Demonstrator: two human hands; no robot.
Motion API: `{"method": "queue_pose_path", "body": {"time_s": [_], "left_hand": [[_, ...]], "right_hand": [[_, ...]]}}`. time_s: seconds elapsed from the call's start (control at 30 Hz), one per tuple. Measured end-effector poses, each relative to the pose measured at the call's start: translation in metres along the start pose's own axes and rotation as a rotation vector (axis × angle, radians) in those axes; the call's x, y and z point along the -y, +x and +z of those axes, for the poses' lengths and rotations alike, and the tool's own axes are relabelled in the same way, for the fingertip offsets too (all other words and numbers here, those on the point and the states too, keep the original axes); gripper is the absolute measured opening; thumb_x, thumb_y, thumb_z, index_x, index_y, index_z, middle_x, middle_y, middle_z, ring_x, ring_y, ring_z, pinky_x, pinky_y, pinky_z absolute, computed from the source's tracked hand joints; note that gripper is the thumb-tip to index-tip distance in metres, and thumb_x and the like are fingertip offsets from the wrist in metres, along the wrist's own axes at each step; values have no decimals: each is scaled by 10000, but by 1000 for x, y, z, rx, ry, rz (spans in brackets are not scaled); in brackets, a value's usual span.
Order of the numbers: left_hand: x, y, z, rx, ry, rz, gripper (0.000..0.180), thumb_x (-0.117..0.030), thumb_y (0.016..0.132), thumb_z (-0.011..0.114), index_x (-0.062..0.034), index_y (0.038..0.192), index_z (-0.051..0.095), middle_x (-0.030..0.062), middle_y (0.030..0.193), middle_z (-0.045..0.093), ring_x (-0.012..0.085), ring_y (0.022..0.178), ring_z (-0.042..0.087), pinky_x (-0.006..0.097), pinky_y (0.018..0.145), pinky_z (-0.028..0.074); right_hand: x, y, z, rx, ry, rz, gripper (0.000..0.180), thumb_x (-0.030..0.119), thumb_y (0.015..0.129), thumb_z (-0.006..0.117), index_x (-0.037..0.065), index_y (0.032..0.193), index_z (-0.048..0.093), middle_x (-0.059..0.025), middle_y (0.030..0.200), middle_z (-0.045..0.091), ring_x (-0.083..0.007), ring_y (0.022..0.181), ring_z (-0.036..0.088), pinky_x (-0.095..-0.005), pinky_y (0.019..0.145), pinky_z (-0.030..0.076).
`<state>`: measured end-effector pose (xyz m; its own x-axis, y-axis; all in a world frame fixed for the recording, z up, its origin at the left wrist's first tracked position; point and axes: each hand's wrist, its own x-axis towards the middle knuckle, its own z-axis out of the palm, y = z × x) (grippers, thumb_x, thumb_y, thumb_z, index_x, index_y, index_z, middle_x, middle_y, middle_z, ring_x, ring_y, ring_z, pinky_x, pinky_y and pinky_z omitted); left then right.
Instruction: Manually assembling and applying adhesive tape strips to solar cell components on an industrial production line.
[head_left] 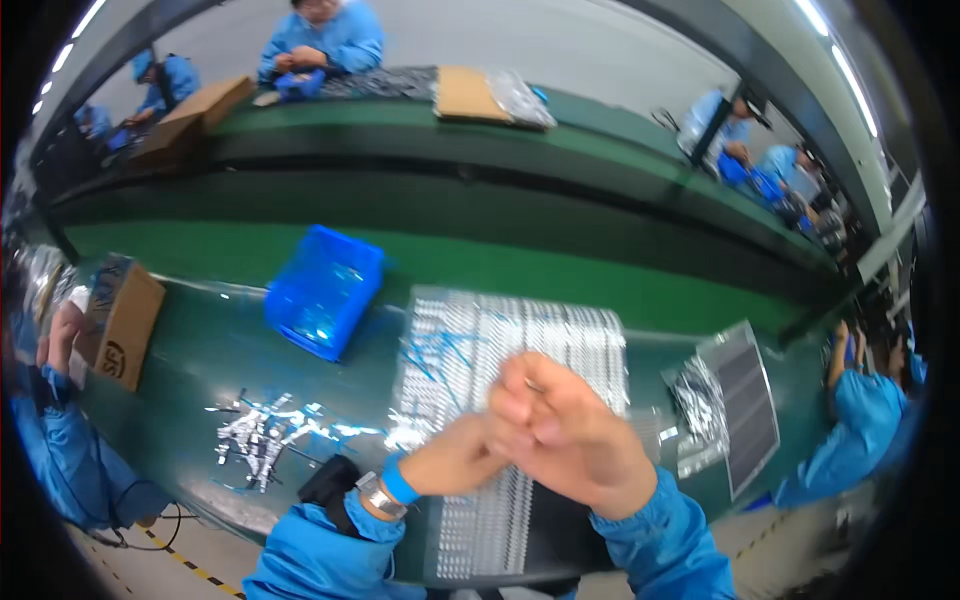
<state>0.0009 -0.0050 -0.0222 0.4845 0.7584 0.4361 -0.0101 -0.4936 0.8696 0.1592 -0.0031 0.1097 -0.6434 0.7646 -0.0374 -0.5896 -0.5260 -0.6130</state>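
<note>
Both hands meet over tray (560, 330) of small silvery parts at near edge of green worktop (230, 340).

Right hand (570, 435): fingers curled, pinching something small at tips; item blurred, cannot tell what.

Left hand (465, 455): tucked behind right, grip hidden, wristband and watch showing.

Advice: keep pinch light, work low over tray so dropped part lands in it. Wrists near level, elbows tucked in.

Blue bin (325, 290) beyond tray's far left corner.

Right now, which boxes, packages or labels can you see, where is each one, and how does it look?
Cardboard box: left table edge, brown, dark print on its side.
Blue plastic crate: behind the hands, square, translucent.
Open cardboard box: far bench, left, brown.
Flat cardboard piece: far bench, middle, tan.
</note>
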Motion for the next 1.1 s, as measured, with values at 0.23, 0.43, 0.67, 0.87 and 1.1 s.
{"method": "queue_pose_path", "body": {"time_s": [0.23, 0.43, 0.67, 0.87, 1.1], "left_hand": [[-20, 18, -10, 135, 23, -252, 79, -56, 956, 589, 11, 917, 604, 124, 681, 532, 197, 584, 515, 348, 561, 434], [-16, 17, -14, 138, -62, -456, 215, -124, 1060, 532, 0, 889, 576, -27, 745, 508, 43, 669, 409, 246, 576, 343], [-11, 15, -6, 0, -58, -481, 256, -188, 1083, 513, -40, 878, 548, -64, 714, 434, 11, 646, 339, 222, 564, 278], [-17, 17, -4, -39, -66, -466, 243, -169, 1078, 517, -40, 874, 541, -63, 707, 436, 15, 641, 349, 223, 563, 275], [-11, 16, -11, -44, -83, -512, 195, -109, 1064, 517, -34, 885, 538, -60, 741, 462, 14, 663, 361, 222, 579, 288]], "right_hand": [[53, -14, 2, 263, 54, -116, 400, 209, 886, 686, 155, 1251, 532, 38, 961, 531, -129, 838, 487, -280, 752, 404], [74, -84, -42, -93, -323, -228, 308, 265, 945, 652, 73, 1168, 563, 1, 863, 482, -125, 754, 461, -281, 666, 365], [55, -125, -83, -314, -441, -223, 212, 236, 990, 639, 61, 1102, 592, 25, 800, 486, -82, 711, 446, -253, 634, 349], [49, -102, -109, -416, -790, -301, 219, 240, 1023, 629, 29, 1080, 653, 45, 789, 529, -36, 679, 442, -212, 596, 358], [43, -63, -105, -381, -589, -355, 305, 270, 1064, 562, 2, 991, 686, 46, 625, 479, -28, 570, 410, -214, 529, 343]]}}
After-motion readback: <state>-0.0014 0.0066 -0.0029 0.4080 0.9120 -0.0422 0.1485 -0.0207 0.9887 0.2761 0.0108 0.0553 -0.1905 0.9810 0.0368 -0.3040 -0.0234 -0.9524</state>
